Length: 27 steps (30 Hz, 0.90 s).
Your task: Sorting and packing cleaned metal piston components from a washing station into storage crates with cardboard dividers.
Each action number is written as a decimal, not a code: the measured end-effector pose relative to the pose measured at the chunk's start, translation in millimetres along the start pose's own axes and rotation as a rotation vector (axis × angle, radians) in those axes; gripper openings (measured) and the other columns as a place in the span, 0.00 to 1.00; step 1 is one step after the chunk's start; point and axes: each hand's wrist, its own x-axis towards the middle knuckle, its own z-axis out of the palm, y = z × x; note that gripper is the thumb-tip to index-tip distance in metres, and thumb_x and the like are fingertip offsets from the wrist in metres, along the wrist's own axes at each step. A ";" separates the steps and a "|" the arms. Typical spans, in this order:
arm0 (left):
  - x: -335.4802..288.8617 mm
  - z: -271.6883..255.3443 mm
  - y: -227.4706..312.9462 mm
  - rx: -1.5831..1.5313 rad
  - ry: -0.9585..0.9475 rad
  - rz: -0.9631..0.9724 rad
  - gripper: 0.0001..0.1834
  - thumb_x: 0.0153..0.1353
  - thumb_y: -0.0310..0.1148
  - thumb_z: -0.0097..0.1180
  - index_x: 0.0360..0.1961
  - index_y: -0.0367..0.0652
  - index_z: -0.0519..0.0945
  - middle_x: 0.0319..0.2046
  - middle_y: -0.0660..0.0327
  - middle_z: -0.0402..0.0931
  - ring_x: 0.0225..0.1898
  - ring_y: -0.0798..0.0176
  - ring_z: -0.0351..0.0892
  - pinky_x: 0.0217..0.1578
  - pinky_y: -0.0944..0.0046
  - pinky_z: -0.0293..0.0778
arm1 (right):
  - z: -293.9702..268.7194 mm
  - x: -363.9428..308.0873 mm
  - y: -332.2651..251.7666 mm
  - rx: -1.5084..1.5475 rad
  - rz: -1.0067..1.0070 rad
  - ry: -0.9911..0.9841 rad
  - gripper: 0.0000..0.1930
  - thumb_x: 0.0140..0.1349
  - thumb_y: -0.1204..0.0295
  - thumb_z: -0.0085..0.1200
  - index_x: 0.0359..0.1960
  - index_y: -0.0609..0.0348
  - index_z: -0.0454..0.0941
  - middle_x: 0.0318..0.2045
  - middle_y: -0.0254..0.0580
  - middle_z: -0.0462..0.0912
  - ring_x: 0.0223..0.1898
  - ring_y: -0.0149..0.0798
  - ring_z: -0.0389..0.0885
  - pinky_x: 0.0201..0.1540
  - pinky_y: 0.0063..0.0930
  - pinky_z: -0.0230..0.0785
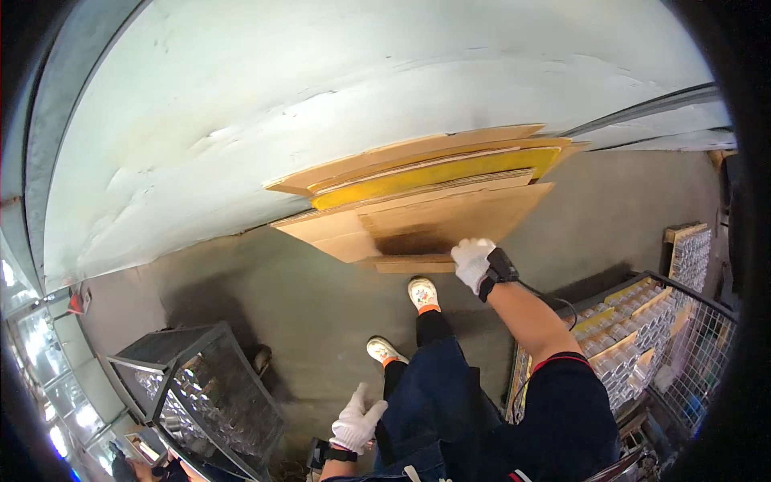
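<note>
A white knitted glove covers my right hand [474, 263], which reaches forward to the near right edge of a brown cardboard sheet [458, 213]. Its fingers look closed at that edge, partly hidden by the back of the hand. Several cardboard sheets stand stacked against the pale wall, with a yellow sheet [426, 177] among them. A narrow cardboard edge [414, 264] shows just left of my right hand. Low by my left side, my left hand [359, 420], gloved too, hangs with thumb and fingers apart and nothing in it. Dark straps circle both wrists.
A dark metal-framed bin [205, 386] with shiny parts stands at the left. To the right, a wire-mesh cage [691, 353] sits beside stacked rows of silvery cylindrical parts [626, 329]. More parts rest on a rack [691, 257] farther right. The white wall [385, 88] rises ahead.
</note>
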 end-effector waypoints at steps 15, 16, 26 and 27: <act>2.3 13.3 44.0 0.105 -0.071 -0.025 0.45 0.63 0.44 0.61 0.72 0.27 0.55 0.66 0.35 0.66 0.66 0.45 0.70 0.63 0.56 0.68 | -49.0 10.8 60.6 -0.237 -0.187 0.684 0.05 0.43 0.66 0.62 0.20 0.50 0.84 0.37 0.44 0.80 0.56 0.56 0.71 0.62 0.55 0.63; 4.9 15.1 39.2 0.136 -0.050 0.004 0.45 0.63 0.43 0.61 0.71 0.26 0.56 0.66 0.35 0.66 0.67 0.46 0.70 0.63 0.56 0.68 | -53.5 9.7 61.1 -0.151 -0.242 0.748 0.05 0.42 0.66 0.62 0.19 0.51 0.83 0.37 0.45 0.80 0.54 0.54 0.73 0.60 0.54 0.66; -0.5 23.8 62.5 0.093 -0.083 0.037 0.43 0.63 0.42 0.61 0.70 0.26 0.58 0.66 0.36 0.66 0.66 0.47 0.70 0.64 0.57 0.67 | -60.2 -6.8 91.1 -0.065 -0.047 0.815 0.14 0.36 0.64 0.73 0.25 0.50 0.83 0.46 0.44 0.78 0.50 0.50 0.77 0.55 0.47 0.71; 3.7 23.3 53.8 0.094 -0.083 0.042 0.43 0.63 0.42 0.61 0.70 0.26 0.58 0.66 0.36 0.66 0.66 0.47 0.70 0.64 0.57 0.67 | -60.9 -4.4 90.7 -0.067 -0.044 0.820 0.14 0.36 0.64 0.73 0.25 0.50 0.83 0.46 0.44 0.78 0.50 0.50 0.77 0.55 0.47 0.71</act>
